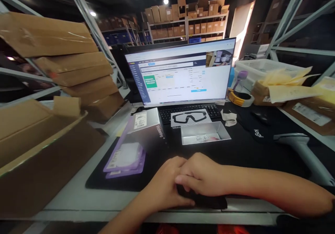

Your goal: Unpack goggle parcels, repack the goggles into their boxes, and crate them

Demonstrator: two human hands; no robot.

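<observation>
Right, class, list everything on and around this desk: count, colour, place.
monitor: one, lit, back centre.
keyboard: one, black, below monitor.
goggle-print lid: one, white, at keyboard's front edge.
open tray: one, silver, before the lid.
flat box: one, grey, left of tray.
packets: two, purple, stacked front left.
cardboard boxes: several, brown, far left.
tape roll: one, yellowish, right of monitor.
scanner: one, grey, right side.
black item: one, under both hands, front edge.
left hand: on black item.
right hand: overlapping left hand.

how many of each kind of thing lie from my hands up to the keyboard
purple packets: 2
silver box: 1
open silver tray: 1
goggles-print lid: 1
keyboard: 1
dark item under left hand and right hand: 1
total: 7
</observation>
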